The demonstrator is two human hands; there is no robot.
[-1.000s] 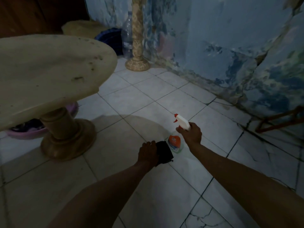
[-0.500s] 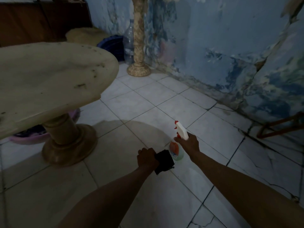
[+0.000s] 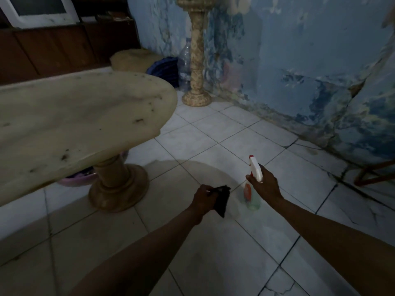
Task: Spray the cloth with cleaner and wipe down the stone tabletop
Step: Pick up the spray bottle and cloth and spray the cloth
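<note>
My right hand grips a spray bottle by its white trigger head, red nozzle pointing up and away, the clear body with an orange label hanging below. Just left of it, my left hand holds a small dark cloth that hangs down from the fingers. Both hands are over the tiled floor, to the right of the pale stone tabletop, which carries dark specks and stands on a round pedestal base.
A tall stone column stands by the peeling blue wall, with a clear plastic bottle and a dark blue basin beside it. A purple basin lies under the table. A reddish wooden frame sits at right.
The view has tilted up, showing more of the back wall and tabletop. Both hands rose slightly; the cloth now hangs more loosely and the bottle is lifted a little higher.
</note>
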